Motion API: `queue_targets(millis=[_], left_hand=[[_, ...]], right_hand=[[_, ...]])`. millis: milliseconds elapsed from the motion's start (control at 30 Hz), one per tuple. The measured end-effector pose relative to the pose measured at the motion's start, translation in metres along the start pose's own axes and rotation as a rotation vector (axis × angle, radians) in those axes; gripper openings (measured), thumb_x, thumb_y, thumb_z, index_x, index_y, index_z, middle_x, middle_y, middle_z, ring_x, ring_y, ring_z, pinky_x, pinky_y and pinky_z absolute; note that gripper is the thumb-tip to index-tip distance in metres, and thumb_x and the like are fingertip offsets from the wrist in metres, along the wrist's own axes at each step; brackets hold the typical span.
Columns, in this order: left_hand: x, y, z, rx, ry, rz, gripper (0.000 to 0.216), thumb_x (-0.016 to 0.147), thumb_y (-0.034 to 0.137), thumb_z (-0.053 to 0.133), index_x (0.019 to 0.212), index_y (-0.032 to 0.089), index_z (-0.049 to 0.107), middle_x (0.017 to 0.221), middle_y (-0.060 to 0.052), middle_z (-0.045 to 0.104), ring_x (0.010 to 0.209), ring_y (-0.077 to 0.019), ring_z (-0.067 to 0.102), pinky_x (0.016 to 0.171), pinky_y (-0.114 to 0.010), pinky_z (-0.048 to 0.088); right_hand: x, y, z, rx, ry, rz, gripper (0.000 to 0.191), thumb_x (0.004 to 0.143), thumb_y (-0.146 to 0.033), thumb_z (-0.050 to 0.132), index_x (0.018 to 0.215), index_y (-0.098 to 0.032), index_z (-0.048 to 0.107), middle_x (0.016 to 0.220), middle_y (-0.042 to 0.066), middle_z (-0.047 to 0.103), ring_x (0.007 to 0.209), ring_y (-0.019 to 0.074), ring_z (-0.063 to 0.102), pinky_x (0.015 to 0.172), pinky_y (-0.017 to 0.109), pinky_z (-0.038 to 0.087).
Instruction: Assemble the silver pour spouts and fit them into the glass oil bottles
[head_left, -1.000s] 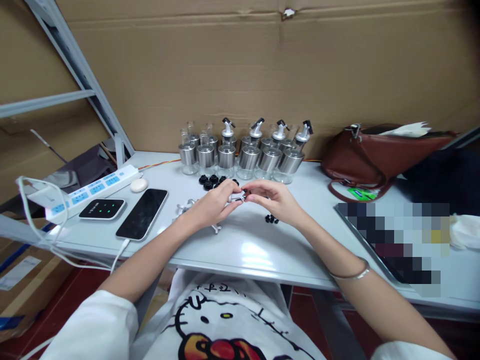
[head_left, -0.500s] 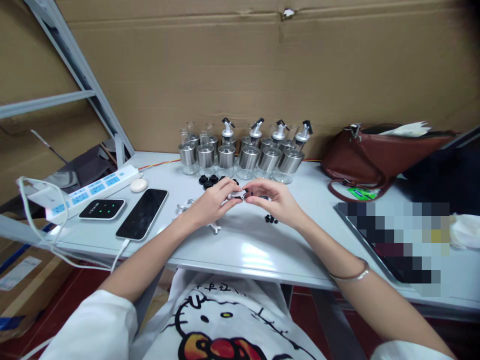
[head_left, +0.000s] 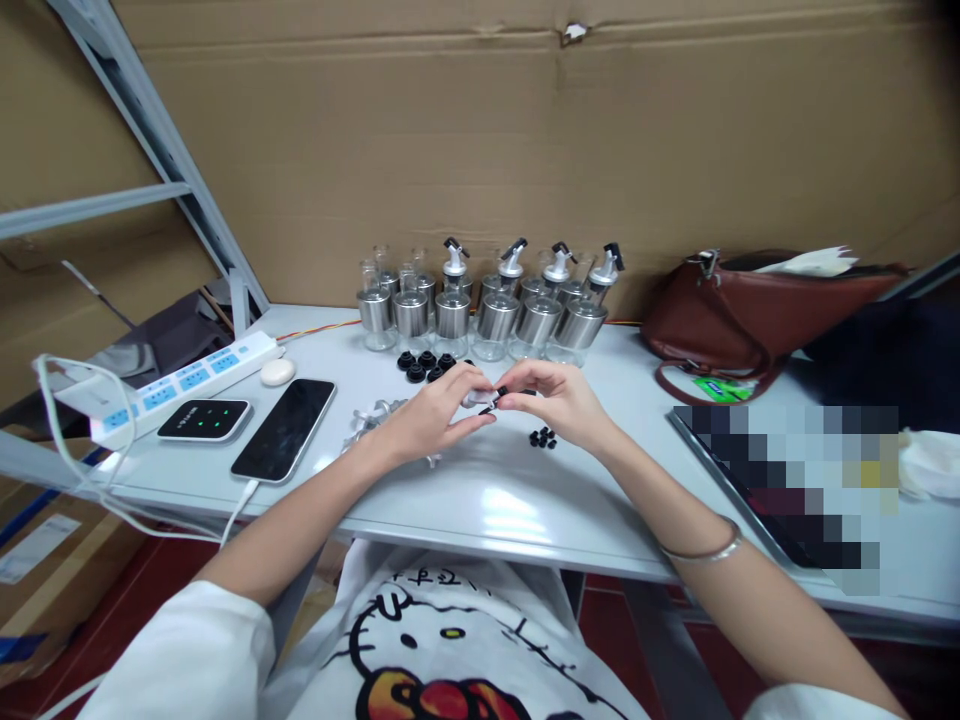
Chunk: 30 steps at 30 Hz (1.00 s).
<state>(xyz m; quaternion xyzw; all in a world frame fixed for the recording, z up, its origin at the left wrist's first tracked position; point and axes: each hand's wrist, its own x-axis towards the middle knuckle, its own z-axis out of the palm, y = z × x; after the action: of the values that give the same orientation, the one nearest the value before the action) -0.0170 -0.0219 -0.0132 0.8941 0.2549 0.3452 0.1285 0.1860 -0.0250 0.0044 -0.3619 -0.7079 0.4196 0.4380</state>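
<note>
A small silver-grey pourer spout (head_left: 478, 398) is gripped between the thumb and fingers of my left hand (head_left: 442, 408). My right hand (head_left: 551, 395) pinches a small black piece (head_left: 502, 393) against the spout's end; the fingers partly cover both parts. Under and beside my left forearm lie several loose silver spout bodies (head_left: 367, 425). Black ribbed stoppers (head_left: 426, 362) are grouped just beyond my left hand. Below my right hand sits a cluster of tiny black parts (head_left: 543, 438). Behind stand glass bottles with metal sleeves (head_left: 452, 315), several topped with finished-looking pourers (head_left: 559, 262).
On the left are a power strip (head_left: 191, 380), a phone (head_left: 285, 430), a small black-and-white device (head_left: 205, 420) and a round white case (head_left: 278, 372). A brown bag (head_left: 765, 320) and a blurred-out flat object (head_left: 787, 490) lie right. Cardboard (head_left: 525, 130) rises behind the table.
My left hand has tilted and its thumb has shifted away from the fingers, showing more of the black piece at the spout. My right fingers have moved slightly; the bottles have stayed put.
</note>
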Motion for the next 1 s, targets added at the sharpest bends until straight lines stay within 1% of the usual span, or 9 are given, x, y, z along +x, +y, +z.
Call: queue_targets(millis=[100,267,400,467,567,700,833,933,1000], left_hand=[[0.0001,0.0019,-0.0014,-0.02,0.028,-0.002,0.017,0.094,0.032,0.043,0.1,0.017,0.049,0.101,-0.009,0.056,0.094,-0.0177,0.057,0.082,-0.031,0.048],[0.0002,0.0027,-0.0021,-0.007,0.037,0.023,0.026,0.088,0.037,0.055,0.103,0.018,0.047,0.097,-0.007,0.057,0.084,-0.0163,0.057,0.076,-0.03,0.048],[-0.0006,-0.0007,-0.0013,-0.014,0.069,0.017,0.016,0.092,0.031,0.048,0.101,0.018,0.046,0.096,-0.006,0.057,0.083,-0.0151,0.058,0.074,-0.028,0.048],[-0.0011,-0.0025,-0.0007,-0.008,0.083,0.004,0.021,0.089,0.033,0.052,0.102,0.018,0.045,0.095,-0.006,0.058,0.081,-0.0149,0.058,0.072,-0.028,0.048],[-0.0017,-0.0036,0.0007,-0.007,0.094,0.006,0.03,0.086,0.036,0.058,0.105,0.019,0.042,0.099,-0.007,0.059,0.083,-0.0156,0.059,0.073,-0.028,0.049],[-0.0024,-0.002,0.0022,-0.028,0.136,-0.015,0.023,0.09,0.034,0.051,0.106,0.019,0.041,0.1,-0.007,0.059,0.083,-0.0143,0.061,0.074,-0.028,0.049],[-0.003,0.0003,0.0039,-0.049,0.129,-0.023,0.037,0.084,0.042,0.059,0.107,0.02,0.04,0.097,-0.005,0.059,0.079,-0.0141,0.061,0.07,-0.027,0.05],[-0.0029,0.0005,0.0049,-0.08,0.142,-0.04,0.029,0.088,0.037,0.054,0.107,0.02,0.04,0.096,-0.005,0.059,0.08,-0.0142,0.061,0.072,-0.027,0.05],[-0.0026,0.0,0.0052,-0.109,0.135,-0.043,0.031,0.087,0.036,0.055,0.108,0.021,0.039,0.098,-0.006,0.058,0.083,-0.0147,0.061,0.073,-0.028,0.05]], right_hand=[[0.0004,-0.0007,0.0002,0.053,-0.032,0.009,0.032,0.057,-0.037,0.082,0.079,-0.019,0.069,0.076,0.003,0.07,0.068,0.0163,0.063,0.071,0.033,0.052],[0.0006,0.0006,0.0002,0.078,-0.031,0.01,0.027,0.063,-0.039,0.079,0.075,-0.018,0.067,0.072,0.002,0.069,0.065,0.0144,0.062,0.066,0.03,0.051],[0.0004,0.0025,0.0002,0.117,-0.07,0.006,0.031,0.06,-0.035,0.081,0.082,-0.018,0.067,0.077,0.002,0.069,0.069,0.0149,0.063,0.068,0.031,0.051],[0.0004,0.0032,0.0001,0.107,-0.065,0.001,0.03,0.061,-0.035,0.081,0.081,-0.018,0.067,0.077,0.002,0.068,0.069,0.0149,0.063,0.069,0.031,0.051],[0.0004,0.004,-0.0001,0.09,-0.033,0.015,0.027,0.062,-0.037,0.08,0.075,-0.017,0.066,0.071,0.001,0.067,0.065,0.0139,0.061,0.066,0.03,0.05],[0.0004,0.0033,0.0008,0.117,-0.053,0.022,0.033,0.058,-0.035,0.082,0.082,-0.018,0.066,0.07,0.0,0.067,0.066,0.0141,0.061,0.068,0.03,0.049],[0.0001,0.0013,0.002,0.122,-0.001,0.03,0.026,0.063,-0.038,0.078,0.074,-0.017,0.066,0.065,0.0,0.065,0.061,0.0124,0.058,0.063,0.028,0.047],[-0.0005,0.0007,0.0025,0.162,-0.031,0.055,0.029,0.06,-0.035,0.081,0.079,-0.018,0.067,0.068,0.0,0.066,0.062,0.0127,0.059,0.064,0.028,0.047],[-0.0005,0.001,0.0025,0.15,-0.029,0.054,0.028,0.06,-0.033,0.08,0.079,-0.018,0.067,0.066,-0.001,0.066,0.061,0.0121,0.058,0.063,0.027,0.046]])
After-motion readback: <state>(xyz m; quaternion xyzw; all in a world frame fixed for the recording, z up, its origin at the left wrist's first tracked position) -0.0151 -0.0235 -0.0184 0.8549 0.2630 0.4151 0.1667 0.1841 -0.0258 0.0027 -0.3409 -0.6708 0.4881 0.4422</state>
